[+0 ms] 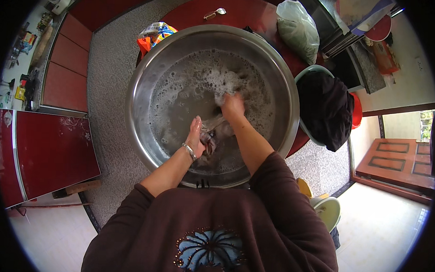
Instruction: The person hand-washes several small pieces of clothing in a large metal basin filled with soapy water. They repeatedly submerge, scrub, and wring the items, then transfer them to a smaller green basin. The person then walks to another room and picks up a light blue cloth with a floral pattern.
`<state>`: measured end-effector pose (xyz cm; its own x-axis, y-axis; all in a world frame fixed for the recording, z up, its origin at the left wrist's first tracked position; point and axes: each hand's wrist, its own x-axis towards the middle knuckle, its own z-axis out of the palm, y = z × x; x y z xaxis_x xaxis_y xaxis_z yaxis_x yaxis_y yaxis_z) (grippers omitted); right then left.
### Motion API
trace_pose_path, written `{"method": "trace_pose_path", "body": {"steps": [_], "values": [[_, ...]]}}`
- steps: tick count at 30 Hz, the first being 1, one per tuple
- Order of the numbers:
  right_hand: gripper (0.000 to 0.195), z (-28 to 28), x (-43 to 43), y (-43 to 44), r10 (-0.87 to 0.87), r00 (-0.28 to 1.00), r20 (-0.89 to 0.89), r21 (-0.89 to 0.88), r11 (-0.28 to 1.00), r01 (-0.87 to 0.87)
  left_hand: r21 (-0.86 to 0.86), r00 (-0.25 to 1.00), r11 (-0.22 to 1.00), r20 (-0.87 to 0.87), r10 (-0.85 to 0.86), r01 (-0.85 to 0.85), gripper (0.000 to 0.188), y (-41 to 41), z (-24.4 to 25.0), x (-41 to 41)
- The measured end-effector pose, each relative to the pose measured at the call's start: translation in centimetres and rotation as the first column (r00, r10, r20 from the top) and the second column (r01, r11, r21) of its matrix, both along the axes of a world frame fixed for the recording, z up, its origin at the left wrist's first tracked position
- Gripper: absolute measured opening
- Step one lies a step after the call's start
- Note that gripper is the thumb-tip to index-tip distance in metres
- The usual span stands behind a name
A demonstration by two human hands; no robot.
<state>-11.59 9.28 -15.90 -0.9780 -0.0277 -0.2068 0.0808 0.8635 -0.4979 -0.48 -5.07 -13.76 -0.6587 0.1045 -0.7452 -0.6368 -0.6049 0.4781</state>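
Note:
A large round metal basin (134, 93) holds grey, sudsy water. My left hand (196, 135), with a silver bracelet at the wrist, is at the water's surface in the lower middle of the basin. Its fingers are extended, and wet cloth (209, 144) lies against its palm side. My right hand (234, 105) is bent down into foam to the right of centre; its fingertips are hidden, so what they hold does not show. Pale, soaked fabric (213, 123) stretches between the two hands, partly under the water.
The basin stands on a red round table (243, 9). Beyond it lies a pair of glasses (214, 13). A detergent bag (156, 35) is at the back left, a filled plastic bag (298, 31) at the back right. Dark clothing (324, 107) overhangs a pale basin (315, 69) on the right.

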Motion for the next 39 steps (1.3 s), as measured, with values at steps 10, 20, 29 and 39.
{"method": "trace_pose_path", "body": {"steps": [10, 20, 29, 39], "values": [[0.017, 10.4, 8.3, -0.6, 0.290, 0.875, 0.386, -0.749, 0.653, 0.114, 0.310, 0.994, 0.944, -0.031, -0.106, 0.111, 0.083, 0.8, 2.5, -2.7], [0.033, 8.4, 10.4, -2.6, 0.040, 0.963, 0.265, -0.275, 0.961, 0.036, 0.377, 0.991, 0.926, 0.119, -0.062, 0.013, 0.037, 1.4, -1.1, -0.8], [0.030, 4.0, 6.2, 5.0, -0.122, 0.991, 0.060, 0.086, 0.989, 0.116, -0.116, 0.989, 0.992, -0.135, -0.056, 0.041, 0.032, 4.5, 3.9, 1.9], [0.063, 1.3, 11.3, 1.1, -0.277, 0.783, 0.557, -0.616, 0.494, 0.613, 0.287, 0.942, 0.930, 0.176, -0.285, 0.228, 0.066, 1.5, 4.1, 1.1]]}}
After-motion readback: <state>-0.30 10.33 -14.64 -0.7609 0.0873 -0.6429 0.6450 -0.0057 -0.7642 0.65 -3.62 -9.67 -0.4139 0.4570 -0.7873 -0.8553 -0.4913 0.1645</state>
